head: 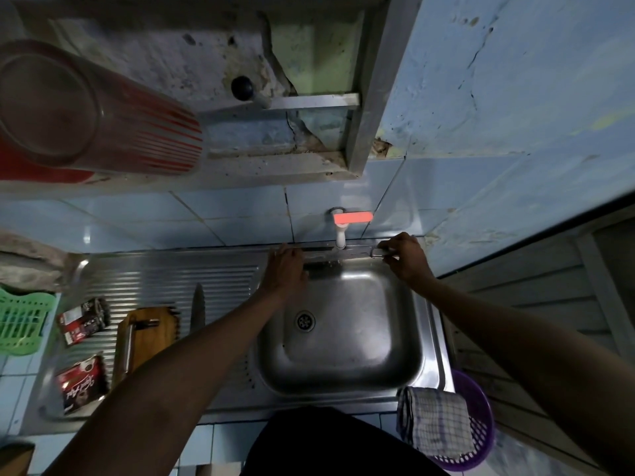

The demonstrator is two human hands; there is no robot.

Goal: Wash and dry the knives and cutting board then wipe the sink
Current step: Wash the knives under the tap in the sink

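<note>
Knife (198, 310) beside board (147, 334), drainboard

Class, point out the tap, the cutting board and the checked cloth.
tap (341, 231), head view, white spout
cutting board (147, 341), head view, wooden face
checked cloth (434, 419), head view, middle of fold

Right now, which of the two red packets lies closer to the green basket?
The upper packet, beside the cutting board's far end. The other packet lies nearer the person, further from the green basket.
</note>
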